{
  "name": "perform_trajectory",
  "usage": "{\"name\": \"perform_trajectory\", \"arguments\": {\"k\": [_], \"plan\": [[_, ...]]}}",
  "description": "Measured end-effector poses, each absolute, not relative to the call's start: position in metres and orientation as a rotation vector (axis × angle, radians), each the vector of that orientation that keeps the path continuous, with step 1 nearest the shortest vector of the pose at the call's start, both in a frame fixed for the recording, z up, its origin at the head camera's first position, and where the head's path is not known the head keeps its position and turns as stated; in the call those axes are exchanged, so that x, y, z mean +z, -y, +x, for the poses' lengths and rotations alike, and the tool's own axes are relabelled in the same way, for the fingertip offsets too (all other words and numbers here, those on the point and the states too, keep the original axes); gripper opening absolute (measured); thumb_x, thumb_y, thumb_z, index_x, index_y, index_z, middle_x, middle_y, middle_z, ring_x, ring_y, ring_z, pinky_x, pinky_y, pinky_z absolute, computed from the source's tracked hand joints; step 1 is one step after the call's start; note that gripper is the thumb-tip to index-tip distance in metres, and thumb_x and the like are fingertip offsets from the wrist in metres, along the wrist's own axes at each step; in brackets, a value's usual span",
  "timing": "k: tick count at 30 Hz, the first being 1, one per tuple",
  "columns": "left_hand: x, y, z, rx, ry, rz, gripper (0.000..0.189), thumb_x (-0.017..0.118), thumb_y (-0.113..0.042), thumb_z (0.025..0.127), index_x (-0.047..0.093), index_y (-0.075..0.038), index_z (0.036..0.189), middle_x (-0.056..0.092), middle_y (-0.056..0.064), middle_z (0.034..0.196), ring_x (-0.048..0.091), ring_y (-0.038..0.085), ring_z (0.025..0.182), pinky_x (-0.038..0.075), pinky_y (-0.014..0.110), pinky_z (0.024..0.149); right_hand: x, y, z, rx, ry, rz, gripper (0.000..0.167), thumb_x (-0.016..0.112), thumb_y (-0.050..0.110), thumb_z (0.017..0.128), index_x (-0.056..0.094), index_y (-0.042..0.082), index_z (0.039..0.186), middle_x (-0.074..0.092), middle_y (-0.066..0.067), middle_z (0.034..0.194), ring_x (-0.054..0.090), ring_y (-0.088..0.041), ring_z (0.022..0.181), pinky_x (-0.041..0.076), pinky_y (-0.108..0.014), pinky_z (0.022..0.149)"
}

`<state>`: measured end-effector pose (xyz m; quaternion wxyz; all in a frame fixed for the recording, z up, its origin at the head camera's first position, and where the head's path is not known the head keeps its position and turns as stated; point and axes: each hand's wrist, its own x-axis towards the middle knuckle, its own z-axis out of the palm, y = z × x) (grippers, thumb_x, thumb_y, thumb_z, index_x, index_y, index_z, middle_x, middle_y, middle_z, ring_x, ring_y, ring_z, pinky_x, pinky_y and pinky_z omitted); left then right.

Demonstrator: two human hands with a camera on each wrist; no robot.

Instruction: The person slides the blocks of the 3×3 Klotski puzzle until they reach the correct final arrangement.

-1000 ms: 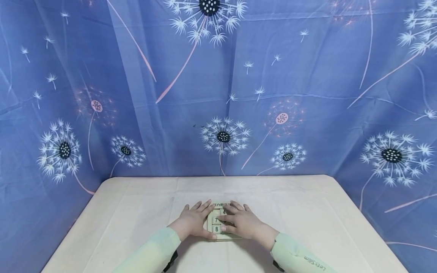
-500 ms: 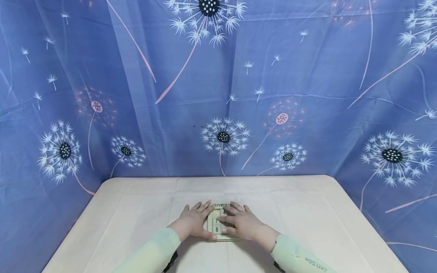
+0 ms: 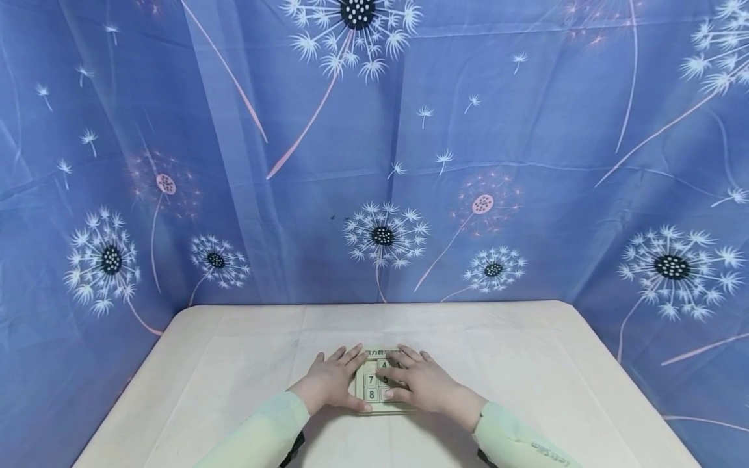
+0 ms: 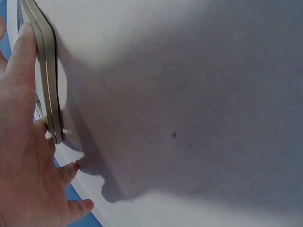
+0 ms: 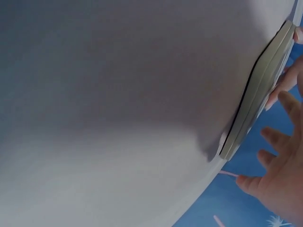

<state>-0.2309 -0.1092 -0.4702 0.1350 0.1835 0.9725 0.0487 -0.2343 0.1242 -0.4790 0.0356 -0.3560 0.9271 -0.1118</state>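
Note:
A pale green sliding number puzzle [image 3: 374, 412] lies on the table in the head view, with tiles marked 4, 5, 7 and 8 showing. A bare slot shows at its upper left, left of the 4. My left hand [image 3: 335, 379] rests along the puzzle's left side, its thumb at the near left corner and its other fingers spread toward the far edge. Over the right-hand tiles is my right hand [image 3: 426, 383], fingers extended and thumb low, hiding that part of the puzzle. The left wrist view shows the left thumb [image 4: 23, 52] against the puzzle's rim.
A cream-coloured table [image 3: 234, 364] with rounded far corners carries the puzzle near its front. Blue cloth [image 3: 304, 247] printed with dandelions hangs behind it and on both sides. Pale green sleeves [image 3: 263, 429] cover the forearms.
My right hand has shifted slightly to the right, uncovering more of the 5 tile. The left hand stays in place on the puzzle's left side.

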Motion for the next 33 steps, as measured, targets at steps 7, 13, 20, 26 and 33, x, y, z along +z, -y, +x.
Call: {"name": "perform_trajectory", "arguments": {"k": [7, 13, 20, 26, 33], "plan": [[-0.472, 0.110, -0.231, 0.134, -2.824, 0.533, 0.109, 0.076, -0.074, 0.074, 0.036, -0.021, 0.160, 0.030, -0.001, 0.171, 0.036, 0.033, 0.155, 0.032, 0.065, 0.123, -0.480, -0.131, -0.237, -0.368, -2.878, -1.031, 0.053, 0.057, 0.050, 0.100, 0.060, 0.022, 0.144, 0.047, -0.016, 0.159, 0.037, -0.048, 0.150, 0.033, -0.077, 0.115], [-0.472, 0.110, -0.231, 0.135, -2.825, 0.531, 0.109, 0.075, -0.074, 0.074, 0.035, -0.022, 0.161, 0.030, -0.001, 0.171, 0.035, 0.033, 0.155, 0.031, 0.064, 0.124, -0.479, -0.134, -0.238, -0.352, -2.886, -1.008, 0.054, 0.057, 0.052, 0.099, 0.060, 0.021, 0.144, 0.048, -0.017, 0.159, 0.038, -0.048, 0.150, 0.033, -0.078, 0.114], [-0.473, 0.109, -0.232, 0.126, -2.817, 0.519, 0.109, 0.075, -0.075, 0.074, 0.035, -0.023, 0.161, 0.030, -0.002, 0.171, 0.035, 0.032, 0.155, 0.031, 0.064, 0.124, -0.482, -0.136, -0.238, -0.331, -2.881, -0.985, 0.054, 0.056, 0.052, 0.100, 0.061, 0.020, 0.144, 0.047, -0.017, 0.159, 0.038, -0.047, 0.150, 0.033, -0.078, 0.114], [-0.475, 0.110, -0.233, 0.143, -2.806, 0.520, 0.110, 0.074, -0.076, 0.073, 0.034, -0.023, 0.161, 0.028, -0.002, 0.171, 0.033, 0.032, 0.156, 0.030, 0.064, 0.125, -0.482, -0.135, -0.239, -0.338, -2.881, -0.996, 0.052, 0.057, 0.050, 0.100, 0.062, 0.021, 0.142, 0.048, -0.018, 0.158, 0.038, -0.048, 0.149, 0.033, -0.078, 0.113], [-0.473, 0.110, -0.233, 0.162, -2.806, 0.512, 0.110, 0.076, -0.074, 0.073, 0.035, -0.022, 0.161, 0.029, -0.002, 0.171, 0.034, 0.032, 0.156, 0.029, 0.065, 0.125, -0.479, -0.132, -0.243, -0.315, -2.859, -0.990, 0.050, 0.058, 0.050, 0.099, 0.063, 0.025, 0.141, 0.048, -0.017, 0.159, 0.036, -0.048, 0.150, 0.032, -0.079, 0.113]]}}
